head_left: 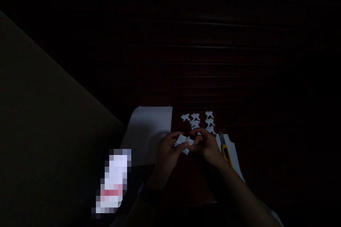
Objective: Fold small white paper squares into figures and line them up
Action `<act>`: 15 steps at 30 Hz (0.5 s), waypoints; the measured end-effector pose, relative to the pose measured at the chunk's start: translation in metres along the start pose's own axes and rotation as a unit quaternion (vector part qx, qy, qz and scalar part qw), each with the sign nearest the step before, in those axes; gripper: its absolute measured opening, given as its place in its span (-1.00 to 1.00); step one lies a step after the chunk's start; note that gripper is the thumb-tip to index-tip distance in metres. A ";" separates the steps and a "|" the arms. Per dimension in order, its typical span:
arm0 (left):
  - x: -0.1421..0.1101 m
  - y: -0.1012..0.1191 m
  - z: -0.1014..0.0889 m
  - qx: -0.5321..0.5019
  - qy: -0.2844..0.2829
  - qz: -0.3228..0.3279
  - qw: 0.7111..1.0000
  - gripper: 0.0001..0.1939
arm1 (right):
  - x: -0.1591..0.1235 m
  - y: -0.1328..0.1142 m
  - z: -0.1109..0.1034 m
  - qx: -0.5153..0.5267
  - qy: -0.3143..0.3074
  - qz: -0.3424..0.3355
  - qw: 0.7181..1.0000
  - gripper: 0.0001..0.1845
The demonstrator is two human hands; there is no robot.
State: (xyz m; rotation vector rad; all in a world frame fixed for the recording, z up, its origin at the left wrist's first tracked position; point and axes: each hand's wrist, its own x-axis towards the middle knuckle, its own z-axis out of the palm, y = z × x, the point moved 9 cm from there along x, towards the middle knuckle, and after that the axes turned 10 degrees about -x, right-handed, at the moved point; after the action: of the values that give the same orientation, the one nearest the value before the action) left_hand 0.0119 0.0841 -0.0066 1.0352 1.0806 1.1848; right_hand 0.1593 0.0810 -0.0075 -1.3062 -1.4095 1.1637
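Pretty dark in here, but the left hand (168, 150) has its grip closed on a small folded white paper (180, 139), thumb on top, and the right hand (209, 149) is pinching the right side of it. The paper's held up over the dark tabletop (194, 182), between the two hands. Just past them there's a bunch of little folded paper shapes (195, 123) in two loose columns, the nearest ones partly hidden by the right hand. Big white sheet (151, 124) sits to the left, and a yellow cutter (226, 154) lies on more white paper (234, 154) by the right forearm. Something pixelated (113, 175) glows lower left, can't tell what.
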 end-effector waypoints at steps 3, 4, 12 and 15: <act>-0.001 0.006 -0.006 0.004 0.031 0.022 0.999 -0.64 | -0.002 -0.002 0.006 0.018 -0.017 -0.007 1.000 -0.49; -0.002 0.007 -0.009 0.006 0.044 0.030 0.999 -0.63 | -0.002 -0.003 0.009 0.023 -0.023 -0.009 0.999 -0.47; -0.003 0.006 0.002 -0.017 0.021 0.033 0.999 -0.69 | 0.000 0.015 0.012 0.074 0.006 0.059 0.995 -0.75; 0.001 0.011 0.002 0.005 -0.016 0.047 0.999 -0.58 | 0.002 0.018 0.004 0.029 0.009 0.060 0.998 -0.77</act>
State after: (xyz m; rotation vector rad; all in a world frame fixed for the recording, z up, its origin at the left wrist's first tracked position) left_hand 0.0121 0.0860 0.0047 1.1201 1.0229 1.2349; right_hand 0.1586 0.0830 -0.0258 -1.3735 -1.2900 1.2604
